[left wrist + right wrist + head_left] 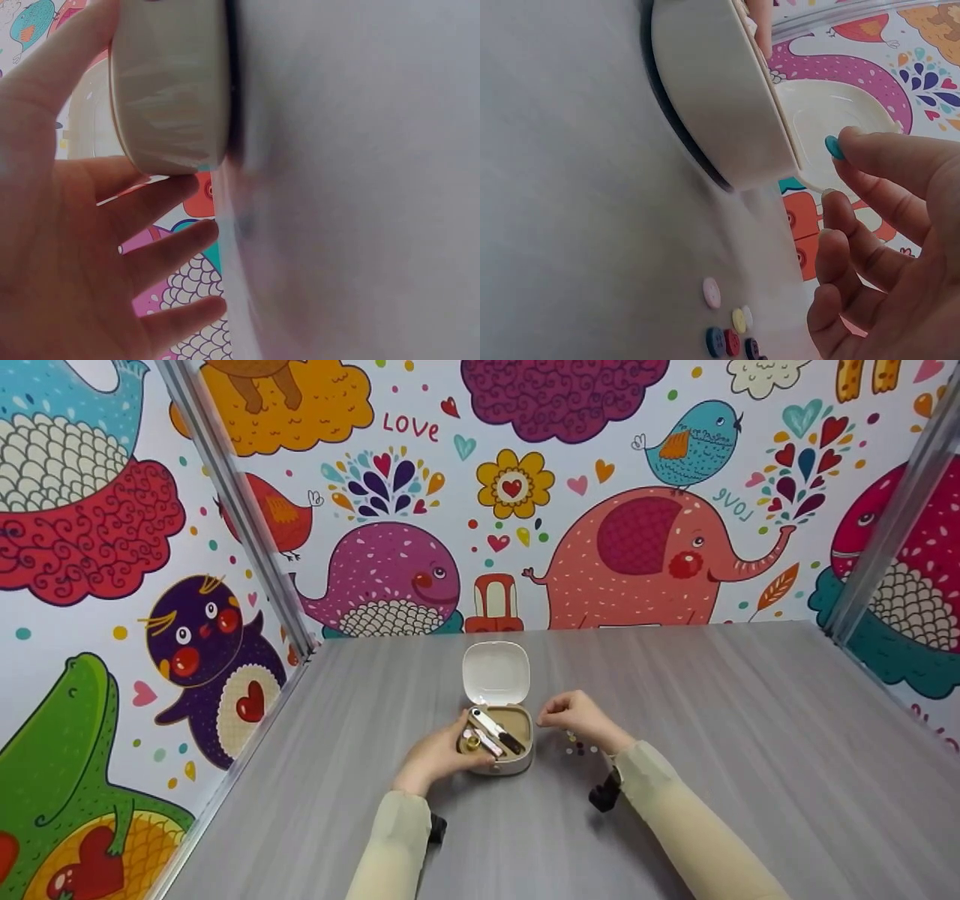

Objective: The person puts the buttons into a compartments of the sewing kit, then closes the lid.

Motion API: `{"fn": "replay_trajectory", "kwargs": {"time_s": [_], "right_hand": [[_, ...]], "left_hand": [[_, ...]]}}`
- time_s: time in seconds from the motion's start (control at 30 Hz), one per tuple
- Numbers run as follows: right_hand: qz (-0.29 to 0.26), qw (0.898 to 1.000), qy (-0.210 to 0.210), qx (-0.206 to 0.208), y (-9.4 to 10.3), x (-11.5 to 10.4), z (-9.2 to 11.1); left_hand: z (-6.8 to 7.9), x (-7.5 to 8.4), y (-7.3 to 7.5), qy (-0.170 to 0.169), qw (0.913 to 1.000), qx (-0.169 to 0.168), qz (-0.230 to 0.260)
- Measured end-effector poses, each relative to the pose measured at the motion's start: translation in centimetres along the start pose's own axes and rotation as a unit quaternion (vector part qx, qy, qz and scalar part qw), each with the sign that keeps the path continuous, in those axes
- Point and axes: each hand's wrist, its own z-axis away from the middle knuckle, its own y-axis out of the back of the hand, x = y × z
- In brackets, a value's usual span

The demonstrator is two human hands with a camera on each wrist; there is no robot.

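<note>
A small cream box [514, 768] stands on the table with its white lid [496, 671] tipped back. My left hand [437, 755] holds it from the left, with the thumb along the front and the index finger at the far side. Between the thumb and index finger of my right hand [589, 723] is a teal button [833, 148], pinched just right of the box. Inside the box lie a white stick-like tool with a black end [511, 743], a slim pink piece [492, 745] and a small gold round thing [472, 743].
Several loose buttons lie on the grey table [330, 810] near my right wrist, among them a pink button [712, 292], a yellow button [739, 320], a blue button [715, 342] and a red button [732, 343]. Cartoon-printed walls [420, 405] enclose the back and sides.
</note>
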Motion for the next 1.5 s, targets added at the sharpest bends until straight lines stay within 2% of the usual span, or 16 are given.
{"fn": "replay_trajectory", "kwargs": {"time_s": [0.3,0.5,0.63,0.9,1.5], "right_hand": [[0.007,1.0,0.008,-0.018,-0.8,-0.3,-0.3],[0.012,1.0,-0.008,-0.021,-1.5,-0.2,-0.4],[0.021,1.0,-0.003,-0.019,-1.8,-0.2,-0.5],[0.033,0.999,-0.028,-0.022,-2.3,-0.2,-0.7],[0.092,0.995,0.023,0.002,-3.1,-0.8,-0.3]], "left_hand": [[0.1,0.1,0.1,0.006,1.0,-0.003,0.008],[0.2,0.2,0.1,0.007,1.0,-0.001,0.003],[0.2,0.3,0.1,0.011,0.9999,-0.002,0.002],[0.2,0.2,0.0,0.015,0.9999,-0.004,0.003],[0.1,0.1,-0.1,0.008,0.9998,-0.003,0.015]]}}
